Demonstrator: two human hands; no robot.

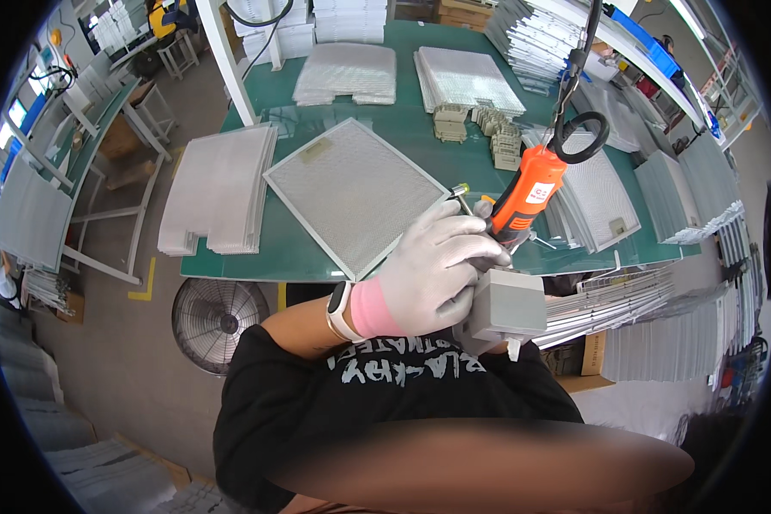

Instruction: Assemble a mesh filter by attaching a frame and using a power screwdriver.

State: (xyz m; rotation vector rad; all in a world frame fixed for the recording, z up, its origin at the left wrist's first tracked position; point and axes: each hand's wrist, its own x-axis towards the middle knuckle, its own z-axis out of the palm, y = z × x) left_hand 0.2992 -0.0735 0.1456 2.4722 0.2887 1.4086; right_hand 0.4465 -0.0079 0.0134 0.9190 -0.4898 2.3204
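We are seeing the left hand [433,272] in a grey glove with a pink cuff, and it is curling shut around an orange power screwdriver [524,199] and touching a small grey box [507,302] just below it. We cannot see the right hand. The screwdriver is hanging from a black cord [579,60] over the green table [403,128]. A square mesh filter [354,194] is lying flat on the table, just beside the hand, with stacks of filters [218,188] near it.

one head cam only, fisheye, looking steeply down past the chest, green table [403,128] straight ahead, floor and fan [218,319] at left, edges curving lots
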